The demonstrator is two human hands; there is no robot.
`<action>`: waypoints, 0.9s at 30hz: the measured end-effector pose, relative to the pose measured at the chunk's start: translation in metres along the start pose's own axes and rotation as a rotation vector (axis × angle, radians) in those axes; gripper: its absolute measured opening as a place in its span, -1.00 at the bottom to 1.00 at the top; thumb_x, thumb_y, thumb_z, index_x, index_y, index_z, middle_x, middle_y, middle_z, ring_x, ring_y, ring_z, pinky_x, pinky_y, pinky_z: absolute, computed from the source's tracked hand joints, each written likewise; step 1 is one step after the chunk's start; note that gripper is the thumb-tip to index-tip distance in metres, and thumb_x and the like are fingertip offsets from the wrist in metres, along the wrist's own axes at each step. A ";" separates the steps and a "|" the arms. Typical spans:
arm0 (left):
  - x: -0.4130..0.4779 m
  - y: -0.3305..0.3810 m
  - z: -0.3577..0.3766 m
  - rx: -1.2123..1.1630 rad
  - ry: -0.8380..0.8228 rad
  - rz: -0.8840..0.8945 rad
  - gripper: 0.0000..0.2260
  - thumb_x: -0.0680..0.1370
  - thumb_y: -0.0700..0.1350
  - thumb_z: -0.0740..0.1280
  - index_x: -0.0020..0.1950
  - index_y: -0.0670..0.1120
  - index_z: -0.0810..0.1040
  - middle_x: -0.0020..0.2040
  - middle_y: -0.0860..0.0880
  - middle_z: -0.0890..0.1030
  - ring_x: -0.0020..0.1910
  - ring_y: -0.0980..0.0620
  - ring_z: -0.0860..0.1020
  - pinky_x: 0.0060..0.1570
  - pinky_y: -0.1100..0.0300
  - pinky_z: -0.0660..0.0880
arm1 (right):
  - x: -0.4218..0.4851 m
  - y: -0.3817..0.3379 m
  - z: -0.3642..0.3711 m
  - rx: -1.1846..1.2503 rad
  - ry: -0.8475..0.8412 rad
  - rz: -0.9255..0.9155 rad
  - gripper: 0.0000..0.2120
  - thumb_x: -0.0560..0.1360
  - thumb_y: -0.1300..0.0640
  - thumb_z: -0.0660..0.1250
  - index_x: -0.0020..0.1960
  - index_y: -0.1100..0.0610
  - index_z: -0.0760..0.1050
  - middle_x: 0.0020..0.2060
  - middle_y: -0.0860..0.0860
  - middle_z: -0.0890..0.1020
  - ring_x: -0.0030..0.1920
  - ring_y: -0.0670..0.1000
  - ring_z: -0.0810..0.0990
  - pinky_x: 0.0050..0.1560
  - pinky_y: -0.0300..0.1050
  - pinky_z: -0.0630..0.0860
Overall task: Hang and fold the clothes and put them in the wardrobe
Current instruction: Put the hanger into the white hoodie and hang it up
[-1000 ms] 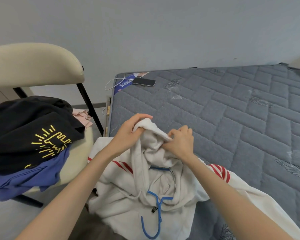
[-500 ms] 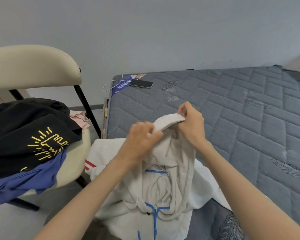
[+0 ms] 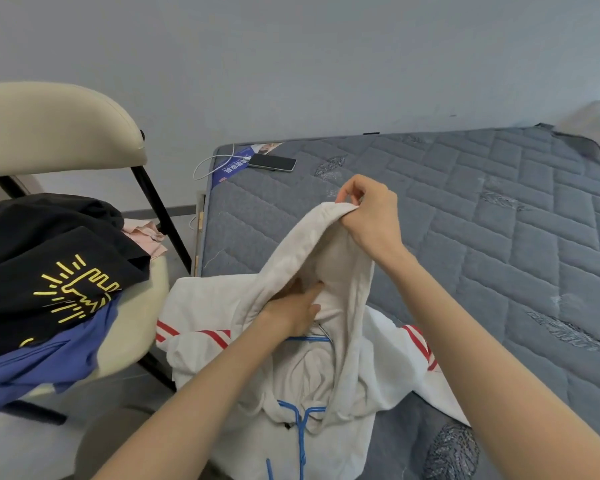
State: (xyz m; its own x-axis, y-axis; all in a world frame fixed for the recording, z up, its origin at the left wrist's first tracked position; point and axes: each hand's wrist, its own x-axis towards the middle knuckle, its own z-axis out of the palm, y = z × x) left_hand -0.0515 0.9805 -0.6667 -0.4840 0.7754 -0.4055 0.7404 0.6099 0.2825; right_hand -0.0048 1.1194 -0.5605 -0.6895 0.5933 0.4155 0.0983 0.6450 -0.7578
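The white hoodie [image 3: 201, 306] with red stripes lies spread at the near corner of the grey mattress [image 3: 499, 237], below both hands, and its hood [image 3: 291, 244] is drawn up off it. The right hand [image 3: 371, 216] pinches the top rim of the hood between curled fingers and thumb, so the hood hangs down from that hand like a tent. The left hand [image 3: 295, 310] is pushed into the hood's opening, below and to the left of the right hand; its fingers are straight and lie against the inner lining, gripping nothing. A blue hanger [image 3: 300, 415] sits inside the hoodie. One bar shows just under the left hand and its neck comes out at the collar, nearer the person than both hands.

Beyond the right hand, at the far corner of the mattress, lies a phone [image 3: 272, 162] with a white cable [image 3: 205, 168]. Left of the left hand stands a cream chair [image 3: 49, 126] bearing a black shirt [image 3: 49, 244] with a yellow print, a blue garment [image 3: 49, 362] under it and a pink garment [image 3: 146, 233] behind.
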 end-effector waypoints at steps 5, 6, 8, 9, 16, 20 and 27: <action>-0.017 -0.005 -0.016 0.197 0.632 0.174 -0.54 0.49 -0.21 0.16 0.42 -0.10 0.33 0.33 -0.21 0.37 0.22 -0.21 0.42 0.06 -0.02 0.40 | 0.003 0.024 0.015 -0.128 -0.073 0.022 -0.77 0.28 0.37 0.32 -0.26 0.04 0.49 -0.28 0.00 0.54 -0.21 -0.02 0.47 -0.25 -0.22 0.33; -0.017 -0.015 -0.020 0.243 0.781 0.195 -0.54 0.42 -0.24 0.17 0.32 -0.12 0.42 0.25 -0.20 0.43 0.13 -0.20 0.45 -0.03 -0.02 0.37 | 0.002 0.028 0.017 -0.148 -0.076 0.006 -0.76 0.28 0.39 0.30 -0.24 0.06 0.49 -0.25 0.02 0.55 -0.19 -0.01 0.48 -0.22 -0.22 0.33; -0.020 -0.037 -0.023 0.277 0.903 0.067 -0.51 0.34 -0.21 0.28 0.28 -0.06 0.44 0.26 -0.16 0.40 0.13 -0.14 0.35 -0.05 -0.01 0.29 | -0.004 0.037 0.021 -0.158 -0.093 -0.023 -0.73 0.26 0.43 0.25 -0.20 0.10 0.49 -0.22 0.06 0.58 -0.14 0.04 0.48 -0.14 -0.16 0.37; -0.023 -0.046 -0.024 0.234 0.846 -0.042 -0.44 0.35 -0.16 0.37 0.35 -0.01 0.38 0.32 -0.16 0.33 0.18 -0.14 0.29 -0.01 -0.04 0.30 | -0.010 0.041 0.024 -0.157 -0.108 -0.031 -0.70 0.25 0.45 0.24 -0.16 0.11 0.49 -0.19 0.07 0.58 -0.11 0.08 0.48 -0.11 -0.12 0.36; -0.027 -0.060 -0.002 -0.136 0.548 -0.222 -0.28 0.47 -0.24 0.23 0.50 0.11 -0.05 0.00 -0.09 0.39 -0.05 -0.13 0.44 -0.27 0.07 0.37 | -0.073 0.061 0.041 -0.428 -0.345 0.479 -0.21 0.39 0.11 0.42 0.46 0.01 0.03 0.26 0.14 0.33 0.25 0.23 0.31 0.16 0.10 0.37; -0.028 -0.064 -0.006 -0.172 0.552 -0.252 -0.41 0.46 -0.32 0.21 0.44 -0.04 0.12 0.10 -0.16 0.46 -0.03 -0.17 0.48 -0.23 0.06 0.35 | -0.094 0.072 0.041 -0.392 -0.517 0.712 -0.44 0.46 0.16 0.34 0.38 0.13 0.16 0.24 0.19 0.43 0.19 0.23 0.47 0.13 0.04 0.44; -0.047 -0.095 -0.018 0.147 0.667 -0.338 -0.35 0.41 -0.44 0.22 0.45 -0.07 0.20 0.15 -0.15 0.38 0.10 -0.15 0.39 -0.26 0.08 0.33 | -0.074 0.081 -0.006 -0.620 -0.018 0.298 -0.75 0.44 0.40 0.15 -0.03 0.15 0.50 -0.02 0.11 0.49 0.04 0.19 0.41 -0.20 -0.05 0.27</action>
State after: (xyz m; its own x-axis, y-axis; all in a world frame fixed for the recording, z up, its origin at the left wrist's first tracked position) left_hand -0.1075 0.8896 -0.6591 -0.8403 0.5132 0.1750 0.5335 0.8400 0.0983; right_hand 0.0586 1.1309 -0.6498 -0.5808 0.7833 0.2215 0.6742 0.6154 -0.4083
